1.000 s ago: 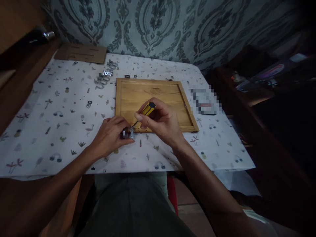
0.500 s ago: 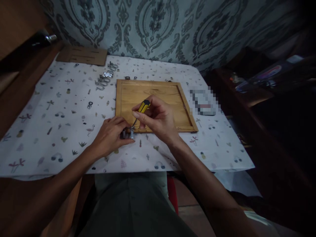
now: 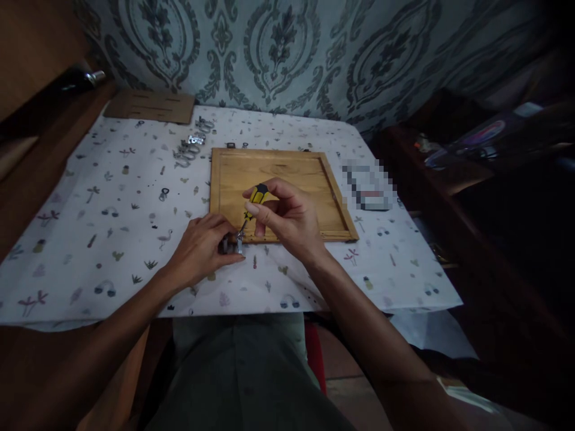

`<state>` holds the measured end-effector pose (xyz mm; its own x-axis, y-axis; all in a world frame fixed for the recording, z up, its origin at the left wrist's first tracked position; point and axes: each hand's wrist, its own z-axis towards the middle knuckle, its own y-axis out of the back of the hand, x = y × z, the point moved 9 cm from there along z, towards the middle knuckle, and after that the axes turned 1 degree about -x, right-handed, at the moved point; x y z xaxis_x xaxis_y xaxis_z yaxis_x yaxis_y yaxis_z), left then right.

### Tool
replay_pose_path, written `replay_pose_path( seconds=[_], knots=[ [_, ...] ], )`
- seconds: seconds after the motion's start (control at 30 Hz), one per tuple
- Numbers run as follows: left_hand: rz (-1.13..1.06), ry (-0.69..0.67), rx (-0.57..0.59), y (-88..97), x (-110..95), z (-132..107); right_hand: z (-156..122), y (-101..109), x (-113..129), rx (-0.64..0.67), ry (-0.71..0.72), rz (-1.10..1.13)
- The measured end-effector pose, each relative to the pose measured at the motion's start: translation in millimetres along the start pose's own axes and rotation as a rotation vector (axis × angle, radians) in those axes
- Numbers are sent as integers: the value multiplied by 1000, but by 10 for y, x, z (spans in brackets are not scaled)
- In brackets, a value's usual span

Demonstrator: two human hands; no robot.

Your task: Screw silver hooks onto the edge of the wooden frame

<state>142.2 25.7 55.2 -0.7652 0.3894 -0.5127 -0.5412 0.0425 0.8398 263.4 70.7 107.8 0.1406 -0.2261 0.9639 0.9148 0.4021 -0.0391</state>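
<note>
Since a second ago, the yellow-and-black screwdriver has tipped more upright, its handle shifted slightly left. The right hand pinches that handle in closed fingers at frame centre, tip angled down to a small metal fitting. The left hand clamps the fitting against the lower left corner of the wooden board. Loose metal hardware lies upper left of the board.

Damask wallpaper rises beyond the right hand, behind the clothed table. A dark shelf stands right of it; light is dim
</note>
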Motion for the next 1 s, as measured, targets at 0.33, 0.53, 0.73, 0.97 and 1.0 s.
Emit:
replay_pose_path(
  seconds=[0.33,0.53,0.73,0.97,1.0],
  knots=[
    [2,-12,-19,-4,25,-7,-6,-19,77,89,41,29],
    [8,-4,-21,-8,35,-10,5,-21,103,67,65,-6],
    [10,3,-32,-6,55,-14,50,-19,60,25,13,35],
    [2,-19,-24,1,41,-8,6,26,158,72,106,-22],
    [0,-20,-29,3,43,-10,12,46,158,51,107,-22]
  ],
)
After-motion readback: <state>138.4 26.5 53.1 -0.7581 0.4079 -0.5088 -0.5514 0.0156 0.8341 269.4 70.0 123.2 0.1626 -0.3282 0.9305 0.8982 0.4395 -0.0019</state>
